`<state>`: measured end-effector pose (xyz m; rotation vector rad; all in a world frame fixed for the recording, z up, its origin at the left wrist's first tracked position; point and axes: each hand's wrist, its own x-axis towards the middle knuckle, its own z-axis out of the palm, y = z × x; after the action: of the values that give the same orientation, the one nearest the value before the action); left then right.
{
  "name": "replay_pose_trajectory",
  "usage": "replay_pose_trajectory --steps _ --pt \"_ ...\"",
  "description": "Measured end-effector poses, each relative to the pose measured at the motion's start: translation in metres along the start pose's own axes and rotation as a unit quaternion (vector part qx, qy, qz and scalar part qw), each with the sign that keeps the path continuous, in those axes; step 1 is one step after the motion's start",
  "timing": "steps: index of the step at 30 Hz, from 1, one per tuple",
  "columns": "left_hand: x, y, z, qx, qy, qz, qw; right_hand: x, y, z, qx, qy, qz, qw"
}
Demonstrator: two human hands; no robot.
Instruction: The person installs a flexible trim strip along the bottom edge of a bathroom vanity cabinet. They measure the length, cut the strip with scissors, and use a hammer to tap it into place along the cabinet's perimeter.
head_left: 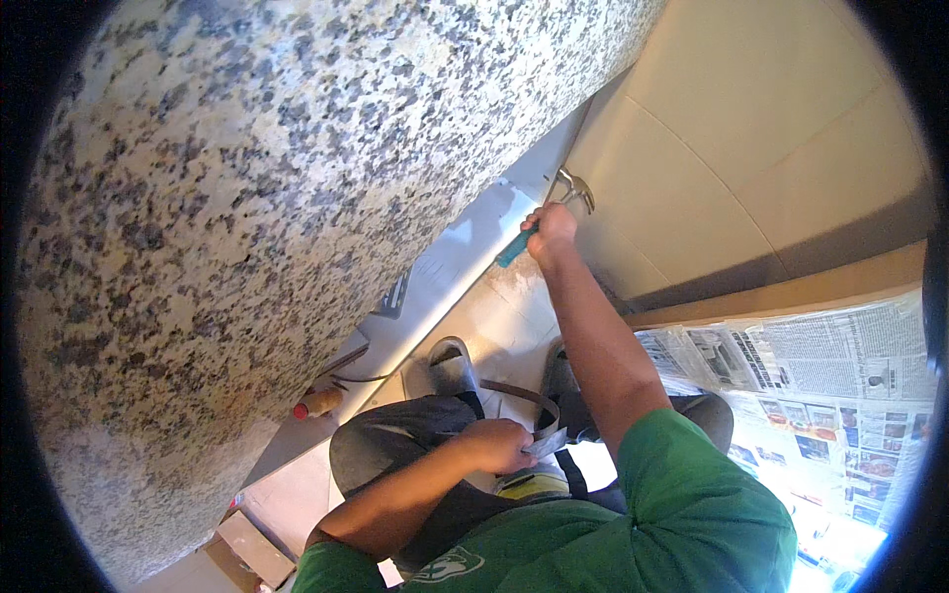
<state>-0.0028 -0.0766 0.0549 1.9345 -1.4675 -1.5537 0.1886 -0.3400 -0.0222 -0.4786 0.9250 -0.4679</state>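
A claw hammer with a teal grip is wrapped in the fingers of my right hand, out at the end of my stretched arm. Its metal head lies close to the beige tiled wall, beside the long joint along the wall's foot. My left hand is closed over my lap and pinches a small whitish-grey piece, too blurred to name. A brown strap-like band curls near that hand, between my knees.
A speckled granite slab looms over the left side. Newspaper covers a panel at right, below a wooden edge. A red-capped bottle lies at left, with a cardboard box farther down. My feet wear grey slippers.
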Motion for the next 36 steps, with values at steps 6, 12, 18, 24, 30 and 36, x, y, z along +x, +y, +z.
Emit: replay_pose_trajectory --steps 6,12,18,24,30,36 --pt "0.005 -0.008 0.009 0.006 0.024 0.017 1.0 -0.015 -0.005 0.014 -0.028 -0.013 -0.035 0.999" --pt "0.003 -0.006 0.007 0.012 0.023 0.012 1.0 -0.024 -0.01 0.011 0.015 -0.035 -0.048 0.998" --pt "0.0 -0.006 0.006 0.003 0.022 0.021 1.0 -0.022 -0.015 0.004 0.027 -0.044 -0.084 0.995" --pt "-0.003 0.0 0.002 0.011 0.02 0.019 1.0 -0.023 -0.021 0.02 0.011 -0.038 -0.054 0.998" --pt "-0.003 -0.003 0.007 -0.006 0.034 0.027 0.999 -0.045 -0.028 0.036 0.005 -0.045 -0.095 0.994" --pt "0.0 -0.009 0.018 -0.01 0.068 0.042 0.997 -0.064 -0.037 0.044 -0.002 -0.041 -0.12 0.992"
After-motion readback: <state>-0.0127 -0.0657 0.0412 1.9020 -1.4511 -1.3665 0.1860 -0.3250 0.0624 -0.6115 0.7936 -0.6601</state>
